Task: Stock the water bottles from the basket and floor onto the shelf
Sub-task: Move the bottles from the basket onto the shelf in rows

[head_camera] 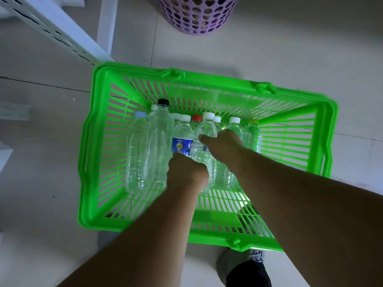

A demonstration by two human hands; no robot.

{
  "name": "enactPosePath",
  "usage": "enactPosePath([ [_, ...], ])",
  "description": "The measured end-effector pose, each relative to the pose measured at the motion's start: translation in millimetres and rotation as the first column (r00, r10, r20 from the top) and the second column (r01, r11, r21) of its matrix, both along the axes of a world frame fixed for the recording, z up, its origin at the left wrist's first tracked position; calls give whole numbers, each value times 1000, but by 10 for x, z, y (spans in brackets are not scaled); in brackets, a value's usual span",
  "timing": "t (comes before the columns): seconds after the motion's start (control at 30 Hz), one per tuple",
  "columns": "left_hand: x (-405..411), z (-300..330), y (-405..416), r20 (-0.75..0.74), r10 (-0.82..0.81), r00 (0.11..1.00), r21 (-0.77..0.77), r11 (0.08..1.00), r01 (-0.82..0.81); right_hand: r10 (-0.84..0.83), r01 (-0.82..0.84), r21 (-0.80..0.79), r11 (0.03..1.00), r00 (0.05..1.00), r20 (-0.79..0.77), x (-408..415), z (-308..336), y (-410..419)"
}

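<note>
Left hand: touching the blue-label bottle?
Touching. Head view shows the left hand with its thumb on the blue-label bottle, in the green basket.

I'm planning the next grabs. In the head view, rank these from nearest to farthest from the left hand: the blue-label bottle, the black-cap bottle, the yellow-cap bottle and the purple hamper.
1. Blue-label bottle: right at the left hand, just beyond its fingers.
2. Black-cap bottle: beside it, to the left.
3. Yellow-cap bottle: across the green basket, past the right hand.
4. Purple hamper: outside the basket, on the floor beyond it.
</note>
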State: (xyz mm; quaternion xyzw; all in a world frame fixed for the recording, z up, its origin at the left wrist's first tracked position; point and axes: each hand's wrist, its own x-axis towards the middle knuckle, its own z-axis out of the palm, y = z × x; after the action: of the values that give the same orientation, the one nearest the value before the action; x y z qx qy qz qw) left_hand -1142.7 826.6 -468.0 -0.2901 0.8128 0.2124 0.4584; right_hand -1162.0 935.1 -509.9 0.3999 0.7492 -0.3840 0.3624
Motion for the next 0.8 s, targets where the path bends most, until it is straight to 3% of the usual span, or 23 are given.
enactPosePath([
  [0.5, 193, -212, -260, -54, 102, 993, 284, 955, -82, -102, 102, -67, 993, 995, -5, 29, -32, 109],
  [0.8, 474, -333, -54, 126, 169, 978, 246, 949, -196, 164, -163, -128, 978, 986, 2, 44, -22, 378],
])
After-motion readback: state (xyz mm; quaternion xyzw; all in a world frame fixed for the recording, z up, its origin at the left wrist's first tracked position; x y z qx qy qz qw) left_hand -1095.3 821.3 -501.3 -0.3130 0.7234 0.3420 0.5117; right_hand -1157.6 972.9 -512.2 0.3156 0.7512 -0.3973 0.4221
